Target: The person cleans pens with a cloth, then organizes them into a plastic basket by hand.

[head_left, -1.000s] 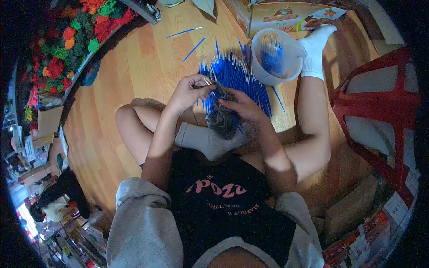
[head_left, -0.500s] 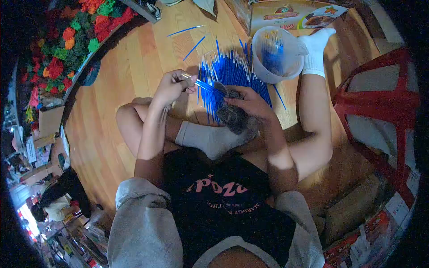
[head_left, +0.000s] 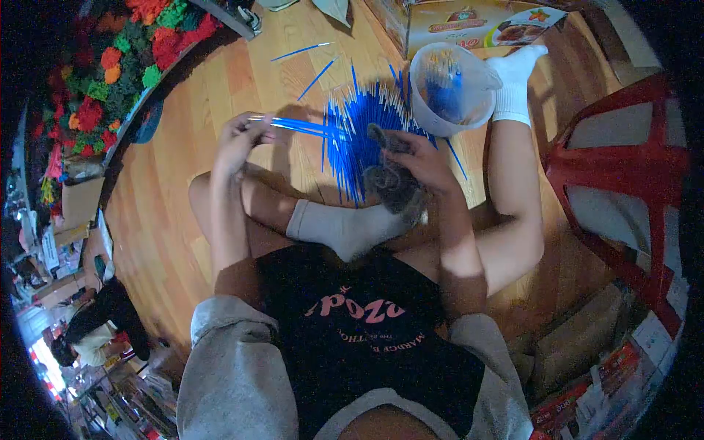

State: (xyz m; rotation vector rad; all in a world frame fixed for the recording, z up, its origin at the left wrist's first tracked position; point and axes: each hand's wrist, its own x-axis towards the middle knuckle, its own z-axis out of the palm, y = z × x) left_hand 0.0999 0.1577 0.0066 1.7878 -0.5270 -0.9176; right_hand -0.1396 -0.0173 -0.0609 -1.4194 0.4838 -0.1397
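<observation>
My left hand [head_left: 240,143] pinches a few thin blue paintbrushes [head_left: 304,127] by their pale tip ends. Their blue handles point right, over the edge of a large fanned pile of similar paintbrushes [head_left: 359,125] on the floor. In my right hand [head_left: 425,163] is a bunched dark grey cloth [head_left: 392,183], gripped between thumb and fingers above my bent, socked foot [head_left: 337,226]. The brush handles' ends stop short of the cloth. Just behind my right hand stands a translucent plastic tub [head_left: 458,121] with more blue brushes inside.
Two loose brushes [head_left: 315,79] lie beyond the pile. A printed cardboard box [head_left: 447,26] stands behind the tub, and a red plastic chair [head_left: 609,165] is at right. Colourful bushy bundles [head_left: 89,111] fill the upper left. Another person [head_left: 110,323] is at far left.
My left hand has moved left, drawing the brushes out of the cloth. The right hand and the cloth have shifted slightly right, and the brush handles now show along their length.
</observation>
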